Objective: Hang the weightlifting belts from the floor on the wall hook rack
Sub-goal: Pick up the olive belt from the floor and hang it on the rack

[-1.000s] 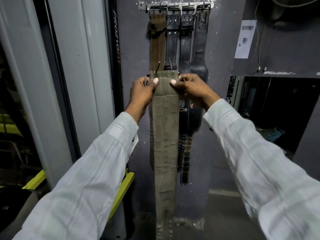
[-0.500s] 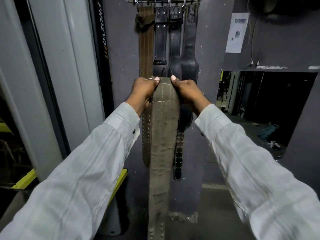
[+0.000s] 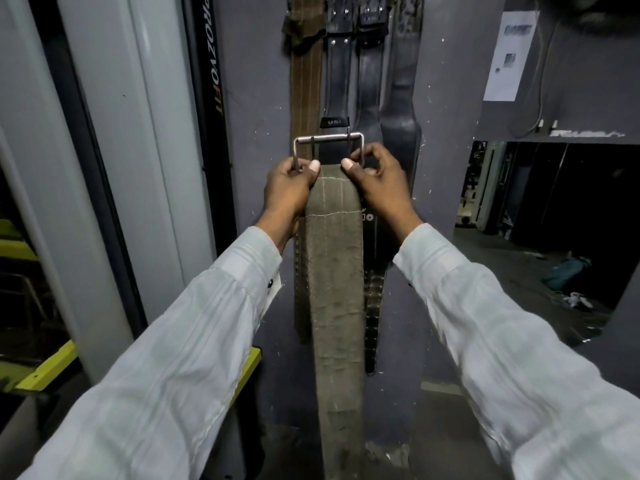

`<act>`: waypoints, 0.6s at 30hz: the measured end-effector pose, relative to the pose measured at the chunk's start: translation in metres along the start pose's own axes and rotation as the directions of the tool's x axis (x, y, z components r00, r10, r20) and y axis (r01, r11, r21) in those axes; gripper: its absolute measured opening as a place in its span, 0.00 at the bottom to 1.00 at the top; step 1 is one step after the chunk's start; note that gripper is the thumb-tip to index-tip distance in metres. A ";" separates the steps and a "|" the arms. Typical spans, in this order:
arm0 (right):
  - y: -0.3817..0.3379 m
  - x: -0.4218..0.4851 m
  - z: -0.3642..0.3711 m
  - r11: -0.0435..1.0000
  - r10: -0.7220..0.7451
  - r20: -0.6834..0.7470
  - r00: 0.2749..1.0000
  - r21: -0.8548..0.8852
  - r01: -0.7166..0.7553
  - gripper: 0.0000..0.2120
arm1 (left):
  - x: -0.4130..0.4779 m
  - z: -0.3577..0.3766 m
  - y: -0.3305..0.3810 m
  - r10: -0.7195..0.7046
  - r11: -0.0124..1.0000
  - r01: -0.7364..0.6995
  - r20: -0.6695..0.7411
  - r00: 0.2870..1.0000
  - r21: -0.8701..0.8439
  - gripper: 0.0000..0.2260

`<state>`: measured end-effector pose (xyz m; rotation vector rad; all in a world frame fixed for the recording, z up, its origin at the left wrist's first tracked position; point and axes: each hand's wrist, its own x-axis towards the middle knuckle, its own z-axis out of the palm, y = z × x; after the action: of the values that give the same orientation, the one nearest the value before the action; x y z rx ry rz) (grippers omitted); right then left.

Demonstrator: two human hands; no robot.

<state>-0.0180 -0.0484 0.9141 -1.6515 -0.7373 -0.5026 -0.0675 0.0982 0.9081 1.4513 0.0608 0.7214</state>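
At the wall | olive belt (image 3: 337,271) top pinched between left hand (image 3: 289,188), right hand (image 3: 381,183) fingers (image 3: 348,166)

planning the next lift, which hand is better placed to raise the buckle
Probably left: the left hand wraps the buckle side bar and belt edge, while the right hand only pinches the other corner.
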 end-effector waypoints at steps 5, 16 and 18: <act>0.033 0.040 0.035 0.999 -0.034 -0.053 0.998 -0.025 0.033 0.09 | 0.056 -0.005 -0.014 -0.163 0.971 0.163 0.018 0.987 -0.175 0.06; 0.075 0.188 0.122 0.986 -0.165 -0.251 0.954 -0.062 0.154 0.24 | 0.222 -0.005 -0.040 0.311 0.949 -0.314 -0.268 0.912 0.034 0.16; 0.075 0.219 0.132 0.981 -0.192 -0.299 0.935 -0.081 0.176 0.22 | 0.245 -0.001 -0.036 0.423 0.906 -0.408 -0.250 0.871 0.113 0.15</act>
<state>0.1807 0.1155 0.9828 -1.5136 -0.6530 -0.8979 0.1406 0.2186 0.9687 1.4254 -0.0250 1.2818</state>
